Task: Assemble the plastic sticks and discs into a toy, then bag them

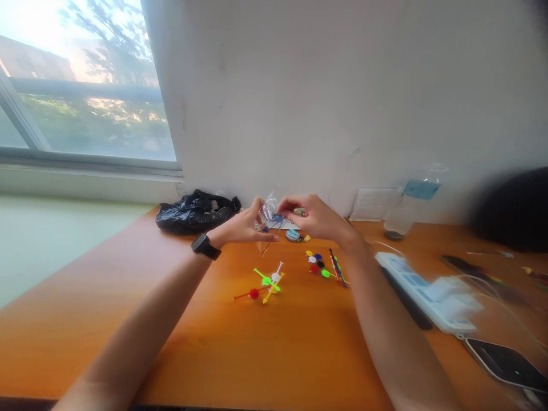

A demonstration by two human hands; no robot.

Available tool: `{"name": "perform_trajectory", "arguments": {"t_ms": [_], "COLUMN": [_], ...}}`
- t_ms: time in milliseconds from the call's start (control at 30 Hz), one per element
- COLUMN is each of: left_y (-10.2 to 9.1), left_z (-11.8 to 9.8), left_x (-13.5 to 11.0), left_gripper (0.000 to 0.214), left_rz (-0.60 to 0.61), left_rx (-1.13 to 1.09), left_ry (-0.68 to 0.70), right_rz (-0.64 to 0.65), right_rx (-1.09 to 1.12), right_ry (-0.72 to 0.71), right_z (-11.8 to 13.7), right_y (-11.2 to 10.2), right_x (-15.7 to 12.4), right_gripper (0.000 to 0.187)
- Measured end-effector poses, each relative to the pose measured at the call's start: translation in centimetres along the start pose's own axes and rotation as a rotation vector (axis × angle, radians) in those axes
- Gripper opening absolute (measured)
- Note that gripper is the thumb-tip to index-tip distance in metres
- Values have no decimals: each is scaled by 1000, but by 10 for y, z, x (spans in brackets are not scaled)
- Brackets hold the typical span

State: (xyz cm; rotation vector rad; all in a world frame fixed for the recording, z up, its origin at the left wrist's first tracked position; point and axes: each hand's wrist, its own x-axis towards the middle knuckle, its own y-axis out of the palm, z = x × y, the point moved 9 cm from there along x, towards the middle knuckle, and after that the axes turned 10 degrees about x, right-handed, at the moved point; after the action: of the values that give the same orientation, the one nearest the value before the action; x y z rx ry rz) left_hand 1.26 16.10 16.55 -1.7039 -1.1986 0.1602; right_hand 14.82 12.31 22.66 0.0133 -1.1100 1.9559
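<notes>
Both my hands are raised over the far part of the table around a small clear plastic bag (269, 212), with thin dark and blue pieces visible in it. My left hand (244, 226), with a black watch on the wrist, holds the bag between thumb and fingers. My right hand (311, 216) pinches the bag's upper right side. Nearer to me lie colourful spinning tops with sticks: a red one (253, 294), a green one (267, 281) and a white one (275, 277). Right of them are several coloured discs (314, 267) and a bunch of thin sticks (337, 267).
A black plastic bag (194, 212) lies by the wall at left. Behind my hands sits a small round blue-white item (293, 235). On the right are a power strip (422, 291) with cables, a phone-like device (505, 359), a clear bottle (400, 217) and a dark blurred shape (514, 211).
</notes>
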Motion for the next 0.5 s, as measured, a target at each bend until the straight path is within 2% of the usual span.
{"name": "perform_trajectory", "arguments": {"t_ms": [100,167,300,433,500], "left_y": [-2,0,11,24,33], "left_z": [2,2,-4,-8,-8], "left_x": [0,-1,-4,-5,-6], "left_gripper": [67,63,49,55,55], "left_rz": [8,54,193,245,288], "left_rx": [-79,-144,-371,-626,-677], "left_ry": [-7,-7,-14,-4,-5], "right_rz": [36,32,-91,-229,-276], "right_rx": [17,7,-55,-112,-138], "right_ry": [22,23,-14,-82,-109], "right_z": [-2,-1,8,16,16], "right_y": [-2,-4,-14,-21,-24], "right_x": [-3,-4,-4,-3,-2], "right_gripper": [20,20,15,10,9]}}
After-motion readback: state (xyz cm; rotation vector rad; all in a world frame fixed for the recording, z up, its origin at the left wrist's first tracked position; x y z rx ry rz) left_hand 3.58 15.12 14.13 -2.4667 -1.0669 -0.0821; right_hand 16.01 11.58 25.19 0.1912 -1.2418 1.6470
